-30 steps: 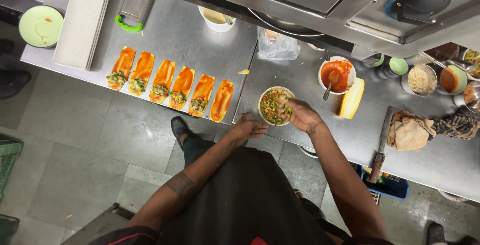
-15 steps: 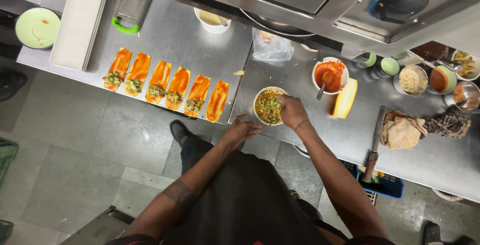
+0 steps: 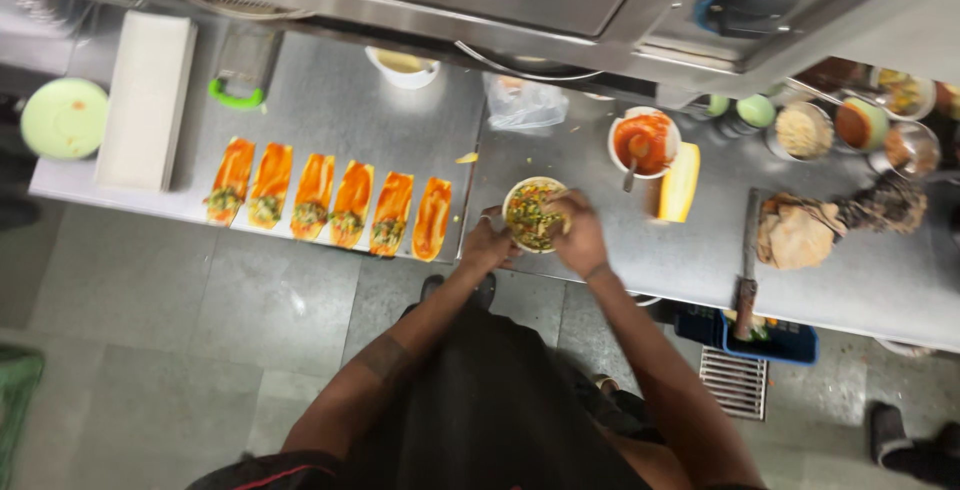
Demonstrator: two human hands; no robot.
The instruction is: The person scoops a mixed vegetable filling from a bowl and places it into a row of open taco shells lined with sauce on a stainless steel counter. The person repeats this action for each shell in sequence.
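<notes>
A white bowl (image 3: 530, 214) of chopped mixed vegetables stands near the front edge of the steel counter (image 3: 400, 110). My left hand (image 3: 487, 245) grips the bowl's near left rim. My right hand (image 3: 578, 234) reaches into the bowl from the right, fingers curled in the filling. Left of the bowl lies a row of several orange, sauce-coated flat strips (image 3: 330, 198); most carry a heap of vegetable filling at the near end, and the rightmost one (image 3: 432, 218) is bare.
A bowl of red sauce with a spoon (image 3: 640, 142), a yellow block (image 3: 679, 182), a plastic bag (image 3: 525, 102), a white cup (image 3: 402, 67), a white tray (image 3: 145, 100), a green plate (image 3: 64, 118), several small condiment bowls (image 3: 860, 125), a knife (image 3: 746, 265) and a cloth (image 3: 795, 235).
My right hand has moved from the bowl's right rim into the filling. My left hand has closed in on the bowl's left rim. The camera view shifted slightly.
</notes>
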